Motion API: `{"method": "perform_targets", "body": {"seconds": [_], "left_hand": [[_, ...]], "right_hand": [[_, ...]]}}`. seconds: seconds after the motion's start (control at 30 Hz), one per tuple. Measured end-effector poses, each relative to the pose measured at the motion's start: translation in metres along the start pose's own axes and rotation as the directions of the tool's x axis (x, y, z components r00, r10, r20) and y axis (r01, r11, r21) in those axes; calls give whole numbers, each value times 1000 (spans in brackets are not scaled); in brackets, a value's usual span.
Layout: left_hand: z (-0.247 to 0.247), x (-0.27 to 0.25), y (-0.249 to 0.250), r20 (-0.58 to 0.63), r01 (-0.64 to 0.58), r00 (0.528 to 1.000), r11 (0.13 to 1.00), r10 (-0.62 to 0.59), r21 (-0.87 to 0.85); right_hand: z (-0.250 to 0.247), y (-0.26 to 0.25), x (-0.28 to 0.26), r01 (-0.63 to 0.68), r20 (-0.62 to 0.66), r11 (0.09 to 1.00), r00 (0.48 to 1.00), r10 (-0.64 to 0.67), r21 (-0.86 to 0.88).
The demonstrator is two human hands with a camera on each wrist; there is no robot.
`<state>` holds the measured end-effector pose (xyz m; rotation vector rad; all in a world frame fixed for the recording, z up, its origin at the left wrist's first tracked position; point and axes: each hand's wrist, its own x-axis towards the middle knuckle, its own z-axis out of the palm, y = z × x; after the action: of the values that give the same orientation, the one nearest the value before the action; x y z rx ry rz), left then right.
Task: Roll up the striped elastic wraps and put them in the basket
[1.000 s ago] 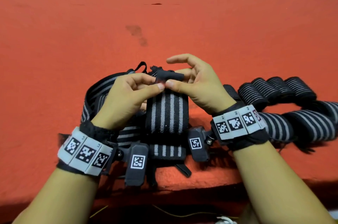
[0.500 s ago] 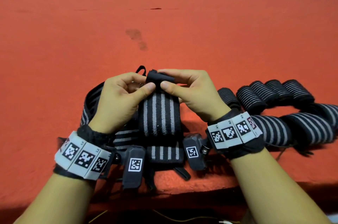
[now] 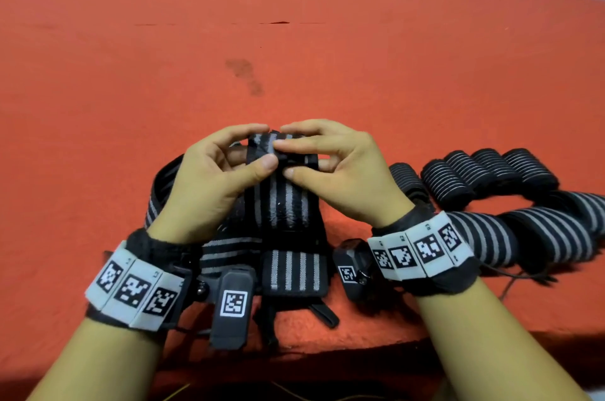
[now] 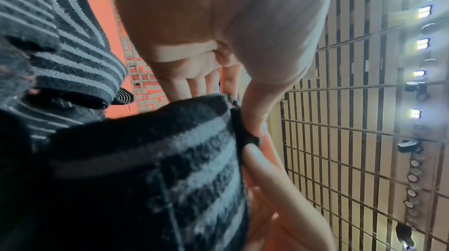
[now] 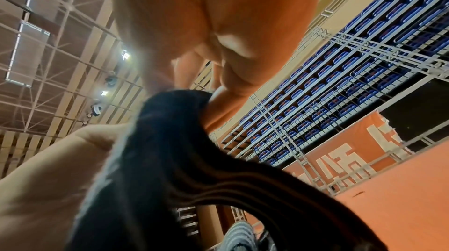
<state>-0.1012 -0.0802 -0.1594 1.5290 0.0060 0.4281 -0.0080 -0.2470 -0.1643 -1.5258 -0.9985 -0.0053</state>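
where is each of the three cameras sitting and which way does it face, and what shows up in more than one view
Head: worn on the head, looking forward and down at the orange felt surface; shows both forearms, the left hand and right hand pinching the black grey-striped elastic wrap.
Left wrist: under the left hand, looking along the palm to the fingers and up past a wire grid.
Right wrist: under the right hand, looking up toward the blue seating rows.
Shared: all three show the wrap.
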Motion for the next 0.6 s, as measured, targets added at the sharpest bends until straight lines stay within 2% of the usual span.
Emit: {"method": "perform_targets", "body": {"seconds": [0.07, 0.13, 0.2, 0.3, 0.47, 0.6], "left_hand": [[-2, 0, -2, -8, -31, 999, 999, 31, 20], [1, -1, -2, -13, -62, 998, 998, 62, 32], [2, -1, -2, -9, -96, 995, 994, 97, 52], [3, -1, -4, -13, -123, 992, 985, 125, 117], [3, 0, -7, -27, -82, 996, 984, 87, 157], [7, 1, -10, 44, -81, 996, 970, 72, 229]], "right_hand": [[-1, -1, 0, -34, 24, 999, 999, 34, 21], [-1, -1, 2, -39, -11, 997, 999, 40, 67], [-2, 0, 4, -133, -64, 982, 988, 142, 132], [-4, 2, 5, -250, -26, 959, 966, 256, 134], [-5, 4, 5, -180, -85, 976, 978, 191, 120], [-2, 4, 6, -116, -138, 989, 982, 128, 90]]}}
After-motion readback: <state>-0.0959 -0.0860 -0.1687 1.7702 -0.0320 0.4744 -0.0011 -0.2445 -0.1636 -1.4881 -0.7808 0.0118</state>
